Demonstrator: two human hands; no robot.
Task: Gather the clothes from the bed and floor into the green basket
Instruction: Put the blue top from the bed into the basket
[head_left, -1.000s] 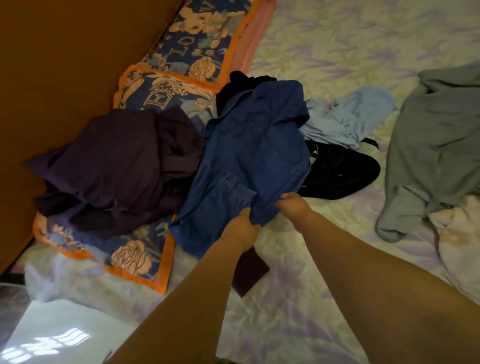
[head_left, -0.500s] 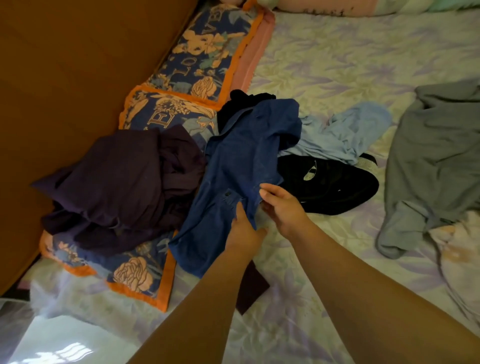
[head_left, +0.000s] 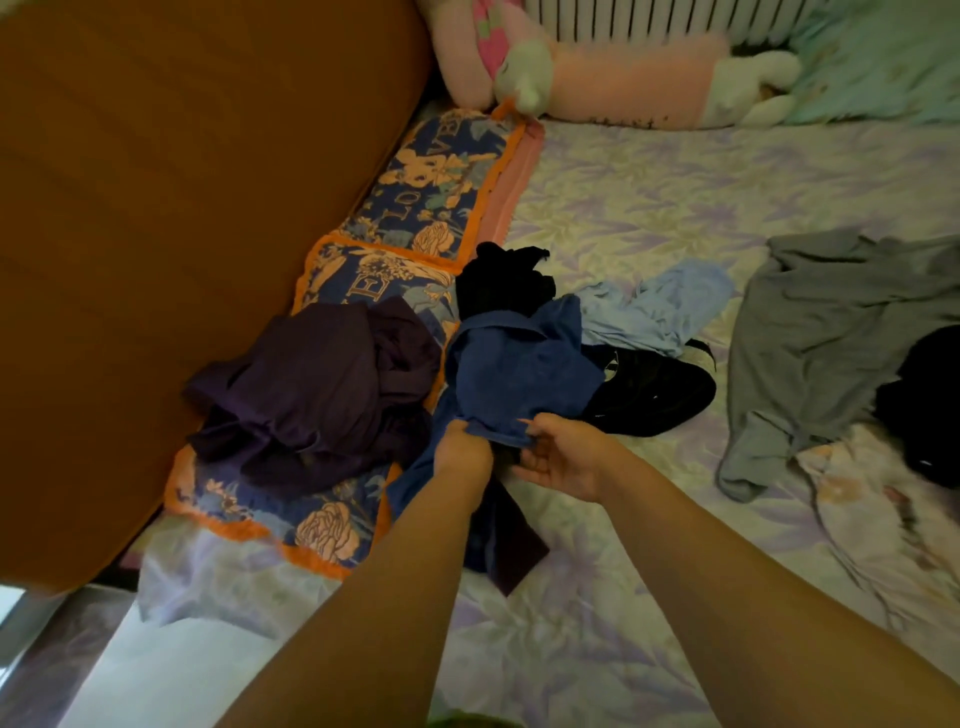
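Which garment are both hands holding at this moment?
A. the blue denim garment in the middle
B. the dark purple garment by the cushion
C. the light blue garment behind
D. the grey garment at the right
A: the left hand and the right hand both grip the lower edge of the blue denim garment, while the other clothes lie untouched on the bed.

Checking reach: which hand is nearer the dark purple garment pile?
Left. The left hand grips the blue shirt right beside the purple pile; the right hand sits farther off, across the shirt.
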